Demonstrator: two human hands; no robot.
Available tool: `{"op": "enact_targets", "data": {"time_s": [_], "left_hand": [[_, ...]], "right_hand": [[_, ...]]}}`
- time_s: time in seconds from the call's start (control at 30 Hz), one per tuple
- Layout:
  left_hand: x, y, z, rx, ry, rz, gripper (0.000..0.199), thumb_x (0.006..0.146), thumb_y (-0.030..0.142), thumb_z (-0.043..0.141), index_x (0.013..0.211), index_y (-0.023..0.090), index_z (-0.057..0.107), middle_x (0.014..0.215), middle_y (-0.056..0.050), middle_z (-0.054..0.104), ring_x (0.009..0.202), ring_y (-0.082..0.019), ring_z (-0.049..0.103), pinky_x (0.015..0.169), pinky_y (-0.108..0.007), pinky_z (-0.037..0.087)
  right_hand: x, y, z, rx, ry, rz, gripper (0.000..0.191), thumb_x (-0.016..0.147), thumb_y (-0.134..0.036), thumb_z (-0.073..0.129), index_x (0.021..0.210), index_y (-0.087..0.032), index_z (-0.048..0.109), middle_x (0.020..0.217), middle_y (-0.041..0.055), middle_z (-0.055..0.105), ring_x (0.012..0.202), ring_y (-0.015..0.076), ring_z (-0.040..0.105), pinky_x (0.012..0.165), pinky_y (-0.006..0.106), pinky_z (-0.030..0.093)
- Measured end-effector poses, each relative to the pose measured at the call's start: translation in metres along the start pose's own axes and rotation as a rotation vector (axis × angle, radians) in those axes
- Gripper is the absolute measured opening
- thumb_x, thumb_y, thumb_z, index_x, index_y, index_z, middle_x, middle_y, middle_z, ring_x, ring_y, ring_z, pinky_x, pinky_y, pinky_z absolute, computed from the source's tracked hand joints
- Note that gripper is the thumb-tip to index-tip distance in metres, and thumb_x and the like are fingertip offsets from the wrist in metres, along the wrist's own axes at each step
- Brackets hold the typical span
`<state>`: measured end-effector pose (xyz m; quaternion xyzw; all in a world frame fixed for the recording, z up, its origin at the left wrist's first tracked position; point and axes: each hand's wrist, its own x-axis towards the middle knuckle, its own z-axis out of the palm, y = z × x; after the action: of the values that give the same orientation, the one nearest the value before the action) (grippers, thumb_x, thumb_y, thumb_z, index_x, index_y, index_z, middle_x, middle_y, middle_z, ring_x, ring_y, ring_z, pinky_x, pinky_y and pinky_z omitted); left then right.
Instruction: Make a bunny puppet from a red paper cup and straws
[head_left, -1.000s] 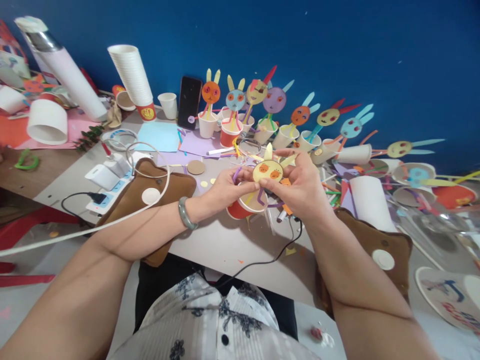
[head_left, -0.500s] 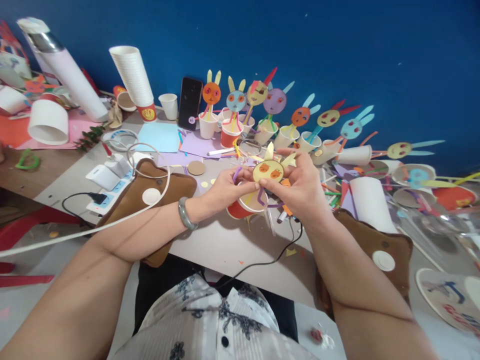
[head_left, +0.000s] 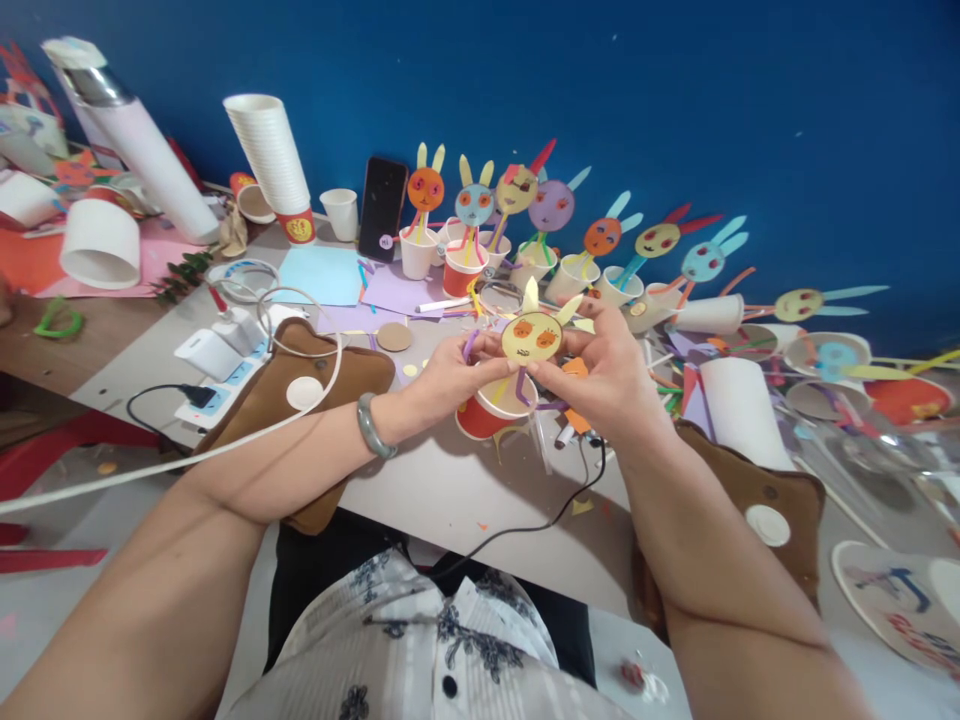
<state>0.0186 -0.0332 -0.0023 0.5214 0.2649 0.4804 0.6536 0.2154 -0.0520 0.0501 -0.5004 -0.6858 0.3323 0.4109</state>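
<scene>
Between my two hands is a round yellow paper rabbit face (head_left: 532,338) with pale yellow ears, orange eyes and a small drawn mouth. My left hand (head_left: 469,375) pinches its lower left side, thumb in front and fingers behind. On the other side my right hand (head_left: 600,365) grips the lower right edge, its thumb near the chin. Below the face stands a red and white paper cup (head_left: 484,415), tilted, with its open rim toward me. Purple pipe-cleaner arms (head_left: 523,385) stick out by the cup rim and near the left fingers.
Finished-looking rabbit puppets in paper cups (head_left: 465,270) line the blue wall. A cup stack (head_left: 270,160), phone (head_left: 382,210) and thermos (head_left: 135,140) stand at the left. Brown cushions (head_left: 750,490) flank my arms. A white cable (head_left: 225,455) crosses my left forearm; a black cable (head_left: 517,528) runs in front.
The thumbs have slid lower on the rabbit face, so its drawn mouth now shows. The face has moved slightly left and sits a little more upright.
</scene>
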Motion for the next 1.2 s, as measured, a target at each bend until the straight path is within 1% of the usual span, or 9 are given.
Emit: {"op": "enact_targets", "data": {"time_s": [0.17, 0.33, 0.4, 0.5, 0.6, 0.77, 0.93, 1.03, 1.2], "left_hand": [[0.000, 0.000, 0.001, 0.005, -0.005, 0.018, 0.046, 0.077, 0.054, 0.092, 0.083, 0.016, 0.067, 0.085, -0.002, 0.071, 0.082, -0.014, 0.065, 0.086, -0.033, 0.054], [-0.001, 0.002, 0.002, -0.024, -0.033, -0.004, 0.049, 0.075, 0.056, 0.094, 0.081, 0.017, 0.065, 0.081, 0.000, 0.068, 0.079, -0.014, 0.063, 0.083, -0.032, 0.053], [-0.001, 0.002, 0.002, -0.018, -0.022, -0.018, 0.050, 0.075, 0.056, 0.094, 0.081, 0.017, 0.063, 0.080, 0.001, 0.066, 0.077, -0.013, 0.060, 0.081, -0.031, 0.051], [-0.002, 0.002, 0.002, -0.009, 0.002, -0.022, 0.051, 0.075, 0.056, 0.094, 0.079, 0.017, 0.061, 0.078, 0.002, 0.063, 0.075, -0.011, 0.058, 0.079, -0.030, 0.050], [-0.002, 0.003, 0.003, -0.037, -0.016, -0.017, 0.050, 0.075, 0.056, 0.094, 0.081, 0.018, 0.062, 0.079, 0.001, 0.065, 0.077, -0.013, 0.060, 0.080, -0.031, 0.052], [-0.003, 0.003, 0.002, -0.006, -0.012, -0.026, 0.046, 0.075, 0.051, 0.094, 0.082, 0.018, 0.063, 0.083, 0.000, 0.066, 0.079, -0.013, 0.060, 0.083, -0.031, 0.052], [-0.005, 0.000, 0.000, 0.074, -0.005, -0.035, 0.038, 0.077, 0.044, 0.091, 0.086, 0.016, 0.066, 0.090, -0.002, 0.067, 0.088, -0.015, 0.063, 0.088, -0.031, 0.051], [-0.005, -0.002, 0.001, 0.079, -0.010, -0.037, 0.037, 0.077, 0.043, 0.090, 0.086, 0.016, 0.065, 0.093, -0.002, 0.067, 0.088, -0.015, 0.063, 0.087, -0.031, 0.052], [-0.004, -0.004, 0.001, 0.054, -0.011, -0.036, 0.038, 0.076, 0.040, 0.092, 0.088, 0.017, 0.064, 0.091, -0.001, 0.066, 0.086, -0.014, 0.062, 0.086, -0.031, 0.052]], "right_hand": [[0.001, 0.002, 0.001, -0.002, -0.018, -0.009, 0.075, 0.076, -0.054, 0.093, 0.135, -0.027, 0.056, 0.092, 0.0031, 0.082, 0.086, 0.0283, 0.079, 0.073, 0.041, 0.066], [0.001, 0.008, 0.003, 0.023, 0.007, -0.003, 0.079, 0.076, -0.054, 0.092, 0.140, -0.028, 0.055, 0.091, 0.0038, 0.081, 0.086, 0.0301, 0.080, 0.070, 0.042, 0.067], [0.001, 0.010, 0.004, 0.019, 0.011, -0.005, 0.079, 0.076, -0.052, 0.092, 0.142, -0.028, 0.055, 0.091, 0.0047, 0.081, 0.086, 0.0304, 0.080, 0.069, 0.042, 0.066], [0.001, 0.009, 0.003, 0.001, 0.009, -0.001, 0.080, 0.076, -0.050, 0.092, 0.143, -0.028, 0.055, 0.093, 0.0056, 0.082, 0.086, 0.0303, 0.080, 0.068, 0.041, 0.066], [0.000, 0.005, 0.001, -0.023, 0.009, 0.002, 0.079, 0.078, -0.048, 0.090, 0.145, -0.026, 0.055, 0.095, 0.0059, 0.082, 0.086, 0.0293, 0.080, 0.069, 0.040, 0.065], [-0.001, 0.002, 0.000, -0.023, 0.003, -0.014, 0.073, 0.080, -0.045, 0.089, 0.143, -0.026, 0.056, 0.096, 0.0055, 0.083, 0.084, 0.0279, 0.080, 0.070, 0.039, 0.065], [0.000, 0.004, 0.003, 0.052, 0.022, -0.003, 0.070, 0.077, -0.043, 0.091, 0.136, -0.027, 0.058, 0.096, 0.0050, 0.081, 0.087, 0.0290, 0.081, 0.071, 0.039, 0.065], [-0.002, 0.004, 0.005, 0.094, 0.036, 0.034, 0.072, 0.075, -0.041, 0.091, 0.136, -0.028, 0.056, 0.094, 0.0038, 0.080, 0.084, 0.0279, 0.081, 0.066, 0.037, 0.064], [-0.004, 0.002, 0.007, 0.096, 0.066, 0.073, 0.075, 0.075, -0.039, 0.091, 0.139, -0.028, 0.053, 0.084, 0.0011, 0.079, 0.073, 0.0258, 0.078, 0.056, 0.033, 0.060]]}}
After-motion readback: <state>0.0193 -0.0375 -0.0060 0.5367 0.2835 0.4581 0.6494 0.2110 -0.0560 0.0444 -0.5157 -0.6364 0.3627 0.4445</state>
